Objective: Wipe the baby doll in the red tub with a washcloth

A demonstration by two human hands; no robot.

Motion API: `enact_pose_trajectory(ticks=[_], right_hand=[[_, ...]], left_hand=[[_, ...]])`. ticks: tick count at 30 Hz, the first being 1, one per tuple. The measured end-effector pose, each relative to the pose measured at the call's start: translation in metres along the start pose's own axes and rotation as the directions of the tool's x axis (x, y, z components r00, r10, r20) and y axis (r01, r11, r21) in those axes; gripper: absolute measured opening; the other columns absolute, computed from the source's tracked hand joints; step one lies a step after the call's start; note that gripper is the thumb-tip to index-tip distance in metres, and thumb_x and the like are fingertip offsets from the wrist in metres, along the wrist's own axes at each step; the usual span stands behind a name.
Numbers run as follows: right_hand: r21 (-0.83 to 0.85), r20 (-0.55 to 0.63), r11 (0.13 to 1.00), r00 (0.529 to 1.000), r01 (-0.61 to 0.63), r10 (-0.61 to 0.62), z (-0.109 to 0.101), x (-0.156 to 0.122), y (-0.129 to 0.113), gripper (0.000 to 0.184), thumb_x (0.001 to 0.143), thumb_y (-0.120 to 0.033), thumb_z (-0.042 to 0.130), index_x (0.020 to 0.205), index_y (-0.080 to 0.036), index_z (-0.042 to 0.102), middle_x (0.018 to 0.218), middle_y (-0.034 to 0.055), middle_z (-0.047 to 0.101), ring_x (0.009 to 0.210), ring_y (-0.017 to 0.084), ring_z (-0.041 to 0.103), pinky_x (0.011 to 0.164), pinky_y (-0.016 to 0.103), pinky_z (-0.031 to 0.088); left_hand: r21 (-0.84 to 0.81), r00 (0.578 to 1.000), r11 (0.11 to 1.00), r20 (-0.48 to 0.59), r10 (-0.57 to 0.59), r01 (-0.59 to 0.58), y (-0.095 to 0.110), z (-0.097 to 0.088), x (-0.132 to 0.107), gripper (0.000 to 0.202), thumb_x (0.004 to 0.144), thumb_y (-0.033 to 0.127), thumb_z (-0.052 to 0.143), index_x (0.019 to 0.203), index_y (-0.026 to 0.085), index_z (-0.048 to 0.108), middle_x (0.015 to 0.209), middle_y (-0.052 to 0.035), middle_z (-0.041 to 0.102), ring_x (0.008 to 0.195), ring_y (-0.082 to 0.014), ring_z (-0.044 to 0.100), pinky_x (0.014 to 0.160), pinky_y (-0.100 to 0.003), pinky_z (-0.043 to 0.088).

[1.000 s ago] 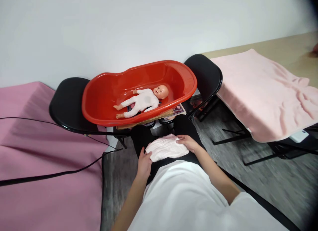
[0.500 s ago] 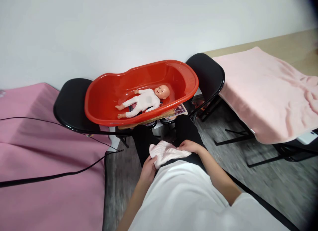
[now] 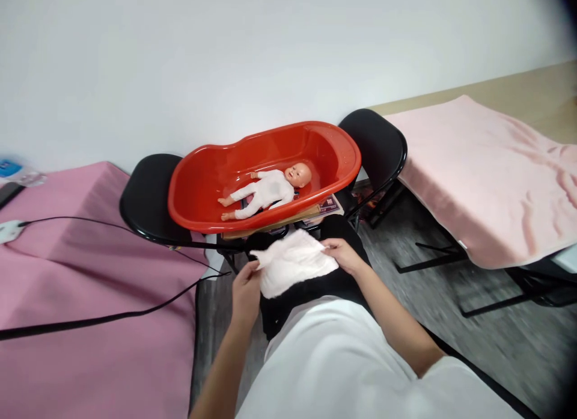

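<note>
A small white cloth (image 3: 295, 264) is stretched between my two hands, above my lap. My left hand (image 3: 246, 285) pinches its left corner, and my right hand (image 3: 343, 254) grips its right edge. Just beyond my knees stands a red baby bathtub (image 3: 202, 166). Inside the tub a baby doll (image 3: 270, 189) in a white body suit lies on its back, head to the right and bare feet to the left. Neither hand touches the doll or the tub.
Black folding chairs flank the tub, one at the left (image 3: 151, 196) and one at the right (image 3: 374, 142). A pink blanket (image 3: 473, 184) covers a surface on the right. Pink cloth (image 3: 112, 359) spreads at the left, crossed by a black cable (image 3: 148, 312). Books (image 3: 322, 208) lie under the tub.
The cloth, bunched on my lap before, is now raised and spread flatter. My left hand has moved left and up, pulling its corner outward. The view has shifted slightly.
</note>
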State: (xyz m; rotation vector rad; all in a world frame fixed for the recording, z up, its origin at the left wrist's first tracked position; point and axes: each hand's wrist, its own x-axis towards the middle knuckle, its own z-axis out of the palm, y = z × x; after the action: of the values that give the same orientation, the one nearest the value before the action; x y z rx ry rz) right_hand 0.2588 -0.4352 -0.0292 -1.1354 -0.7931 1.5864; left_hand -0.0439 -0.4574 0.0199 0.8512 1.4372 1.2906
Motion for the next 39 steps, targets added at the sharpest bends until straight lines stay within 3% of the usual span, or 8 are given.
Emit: enact_pose_trajectory(ticks=[3, 6, 10, 22, 26, 31, 36, 39], right_hand=[[0.045, -0.022, 0.982, 0.983, 0.184, -0.183, 0.010, -0.012, -0.028, 0.032, 0.066, -0.038, 0.097, 0.070, -0.018, 0.073, 0.095, 0.0074, 0.082, 0.084, 0.023, 0.075, 0.077, 0.033, 0.060], [0.084, 0.066, 0.970, 0.970, 0.228, -0.234, 0.023, -0.020, -0.030, 0.032, 0.072, -0.039, 0.096, 0.087, -0.020, 0.075, 0.118, 0.0094, 0.081, 0.102, 0.025, 0.076, 0.087, 0.035, 0.060], [-0.023, 0.283, 0.992, 0.953, 0.122, -0.110, 0.037, -0.023, -0.005, 0.058, 0.071, -0.035, 0.098, 0.123, -0.023, 0.077, 0.130, 0.0099, 0.077, 0.111, 0.024, 0.075, 0.097, 0.036, 0.059], [0.518, 0.233, 0.804, 0.953, -0.292, 0.196, 0.033, -0.007, 0.022, 0.051, 0.087, -0.062, 0.076, 0.112, -0.017, 0.079, 0.117, 0.0150, 0.082, 0.128, 0.037, 0.071, 0.122, 0.059, 0.046], [0.535, 0.233, 0.825, 0.970, -0.182, 0.063, 0.055, -0.008, 0.008, 0.077, 0.076, -0.079, 0.086, 0.131, -0.026, 0.073, 0.131, 0.0111, 0.078, 0.135, 0.036, 0.068, 0.121, 0.059, 0.047], [0.371, 0.167, 0.921, 0.984, -0.118, 0.059, 0.087, 0.001, -0.012, 0.082, 0.064, -0.042, 0.106, 0.136, -0.024, 0.071, 0.123, 0.0111, 0.080, 0.111, 0.032, 0.078, 0.109, 0.050, 0.058], [0.303, -0.090, 0.950, 0.989, -0.081, 0.113, 0.049, 0.038, -0.093, 0.054, 0.066, -0.038, 0.102, 0.109, -0.015, 0.080, 0.112, 0.0145, 0.082, 0.094, 0.031, 0.081, 0.091, 0.046, 0.066], [-0.084, -0.285, 0.893, 0.848, 0.443, -0.447, 0.001, 0.081, -0.198, 0.055, 0.075, -0.046, 0.095, 0.119, -0.019, 0.077, 0.121, 0.0116, 0.081, 0.107, 0.032, 0.079, 0.099, 0.050, 0.065]], left_hand=[[0.018, 0.962, 0.962, -0.013, 0.273, -0.273, 0.044, -0.005, -0.012, 0.008, 0.074, 0.022, 0.074, 0.082, 0.020, 0.077, 0.105, -0.0046, 0.081, 0.097, -0.0218, 0.073, 0.080, -0.027, 0.057], [0.045, 0.979, 0.979, -0.014, 0.201, -0.201, 0.063, 0.002, -0.020, 0.008, 0.070, 0.021, 0.067, 0.075, 0.020, 0.073, 0.083, -0.0010, 0.075, 0.070, -0.0153, 0.065, 0.058, -0.023, 0.047], [0.041, 0.999, 0.999, -0.016, 0.036, -0.035, 0.059, 0.015, -0.022, 0.014, 0.068, 0.027, 0.070, 0.079, 0.019, 0.075, 0.076, 0.0003, 0.072, 0.062, -0.0128, 0.058, 0.054, -0.021, 0.043], [0.197, 0.976, 0.956, 0.076, 0.205, -0.216, 0.034, 0.005, 0.004, 0.016, 0.081, 0.019, 0.062, 0.088, 0.021, 0.076, 0.118, -0.0072, 0.082, 0.111, -0.0240, 0.075, 0.091, -0.033, 0.059], [0.225, 0.932, 0.939, 0.313, 0.183, -0.260, 0.029, 0.042, 0.011, 0.032, 0.084, 0.018, 0.064, 0.111, 0.022, 0.079, 0.126, -0.0082, 0.081, 0.111, -0.0248, 0.077, 0.094, -0.036, 0.063], [0.068, 0.771, 0.978, 0.627, 0.111, -0.196, 0.035, 0.082, 0.018, 0.070, 0.096, 0.023, 0.070, 0.163, 0.030, 0.050, 0.167, -0.0145, 0.054, 0.117, -0.0239, 0.078, 0.097, -0.038, 0.066], [-0.027, 0.875, 0.940, 0.357, 0.326, -0.339, 0.069, 0.056, 0.066, 0.050, 0.104, 0.032, 0.067, 0.151, 0.026, 0.051, 0.150, -0.0162, 0.067, 0.094, -0.0206, 0.082, 0.084, -0.037, 0.069], [0.113, 0.888, 0.888, 0.179, 0.423, -0.445, 0.090, 0.035, 0.108, 0.043, 0.101, 0.034, 0.070, 0.140, 0.021, 0.057, 0.138, -0.0142, 0.073, 0.088, -0.0193, 0.081, 0.087, -0.038, 0.067]])
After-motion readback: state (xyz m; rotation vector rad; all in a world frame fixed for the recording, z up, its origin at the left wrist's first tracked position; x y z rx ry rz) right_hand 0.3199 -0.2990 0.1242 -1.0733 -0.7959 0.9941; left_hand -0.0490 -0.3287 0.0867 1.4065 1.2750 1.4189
